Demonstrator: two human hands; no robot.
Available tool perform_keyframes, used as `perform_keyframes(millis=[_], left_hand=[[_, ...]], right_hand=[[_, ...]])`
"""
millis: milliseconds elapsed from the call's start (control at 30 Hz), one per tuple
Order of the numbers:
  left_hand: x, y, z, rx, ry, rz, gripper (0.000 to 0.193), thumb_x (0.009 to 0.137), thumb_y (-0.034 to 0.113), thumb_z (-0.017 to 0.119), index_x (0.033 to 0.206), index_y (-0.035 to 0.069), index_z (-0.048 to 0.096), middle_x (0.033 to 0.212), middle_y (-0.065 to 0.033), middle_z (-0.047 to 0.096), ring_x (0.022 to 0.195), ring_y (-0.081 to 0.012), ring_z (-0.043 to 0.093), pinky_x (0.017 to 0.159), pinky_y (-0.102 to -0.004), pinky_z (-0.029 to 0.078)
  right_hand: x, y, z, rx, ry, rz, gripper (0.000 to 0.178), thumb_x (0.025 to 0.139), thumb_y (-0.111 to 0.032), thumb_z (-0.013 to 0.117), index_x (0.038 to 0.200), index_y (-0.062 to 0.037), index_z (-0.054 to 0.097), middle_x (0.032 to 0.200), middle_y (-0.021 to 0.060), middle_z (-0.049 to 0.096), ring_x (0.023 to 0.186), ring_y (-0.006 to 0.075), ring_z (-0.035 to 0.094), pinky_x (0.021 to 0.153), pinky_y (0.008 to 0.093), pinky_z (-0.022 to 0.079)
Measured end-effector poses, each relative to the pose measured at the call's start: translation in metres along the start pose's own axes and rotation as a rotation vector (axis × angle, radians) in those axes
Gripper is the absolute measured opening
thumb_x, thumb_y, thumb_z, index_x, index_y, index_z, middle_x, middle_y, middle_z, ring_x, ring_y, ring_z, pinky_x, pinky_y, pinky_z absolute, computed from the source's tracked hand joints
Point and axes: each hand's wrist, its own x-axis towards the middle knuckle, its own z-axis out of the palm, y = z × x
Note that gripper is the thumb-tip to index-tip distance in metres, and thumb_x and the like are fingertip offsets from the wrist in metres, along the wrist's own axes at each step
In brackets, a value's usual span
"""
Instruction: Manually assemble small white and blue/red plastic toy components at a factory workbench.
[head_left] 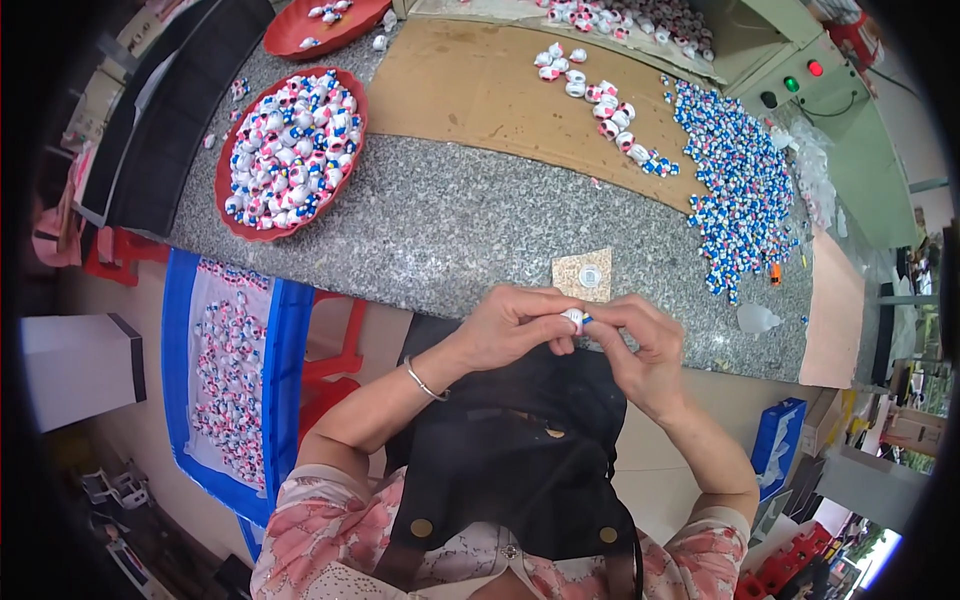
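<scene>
In front of my body, at the worktop's near edge, my two hands meet. Pinched in my left hand (515, 325) is a small white toy head (572, 316). The fingers of my right hand (643, 345) close on a tiny blue toy body (587, 319) pressed against that head; my fingertips partly hide both. Just beyond my hands lies a tan square pad (567, 273) with a round whitish disc (590, 275) on it. A red bowl (222, 190) heaped with white, pink and blue toy figures stands to the left.
Loose white heads (608, 112) trail across a cardboard sheet (450, 75). Many small blue bodies (740, 160) are piled at the right, beside a green machine (850, 150) with buttons. A blue crate (180, 400) of toy parts stands low at left. Another red bowl (345, 38) sits behind.
</scene>
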Motion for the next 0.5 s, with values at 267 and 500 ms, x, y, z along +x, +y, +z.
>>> perform_keyframes(millis=[267,500], left_hand=[[0.003,0.000,-0.003,0.037,-0.053,-0.105,0.026,0.097,0.008,0.057,0.120,-0.003,0.065,0.091,-0.0102,0.068,0.073,-0.0120,0.066,0.066,-0.0239,0.055],[0.004,0.002,-0.018,-0.199,-0.047,-0.415,0.035,0.099,0.017,0.055,0.128,-0.004,0.058,0.104,-0.0153,0.069,0.093,-0.0192,0.069,0.083,-0.0298,0.057]], right_hand=[[0.011,0.000,-0.003,-0.011,-0.075,-0.007,0.010,0.083,0.000,0.070,0.093,-0.0016,0.071,0.079,0.0089,0.066,0.067,0.0173,0.063,0.060,0.0285,0.049],[0.012,0.012,-0.003,0.014,-0.199,0.090,0.017,0.087,-0.004,0.068,0.104,-0.0052,0.071,0.088,0.0046,0.067,0.082,0.0131,0.063,0.073,0.0270,0.049]])
